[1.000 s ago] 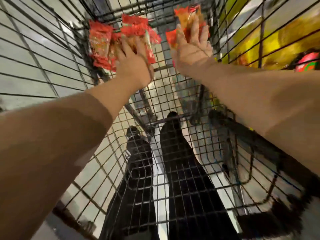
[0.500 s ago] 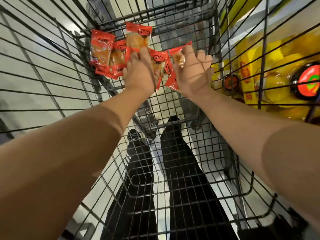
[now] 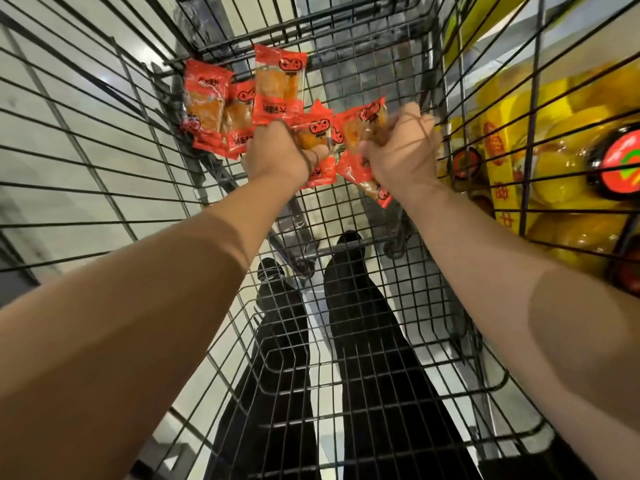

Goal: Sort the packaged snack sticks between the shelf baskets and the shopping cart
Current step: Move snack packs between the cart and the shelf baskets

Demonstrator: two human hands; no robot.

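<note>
Several red and orange snack stick packets (image 3: pixel 207 102) lie at the far end of the black wire shopping cart (image 3: pixel 346 393). My left hand (image 3: pixel 277 154) reaches into the pile, its fingers curled round a packet (image 3: pixel 313 131) near the middle. My right hand (image 3: pixel 398 150) grips a bunch of the same packets (image 3: pixel 360 126), which stick out above and below the fist. Both hands are close together above the cart floor.
Yellow packaged goods with round red labels (image 3: pixel 561 168) fill the shelf beyond the cart's right wall. Pale floor tiles (image 3: pixel 69 133) show through the left wall. My black trouser legs and shoes (image 3: pixel 363 341) show under the cart floor.
Both hands have come down and together onto the pile. Their spread fingers have curled into grips on packets. The view has shifted, showing more of the yellow shelf goods.
</note>
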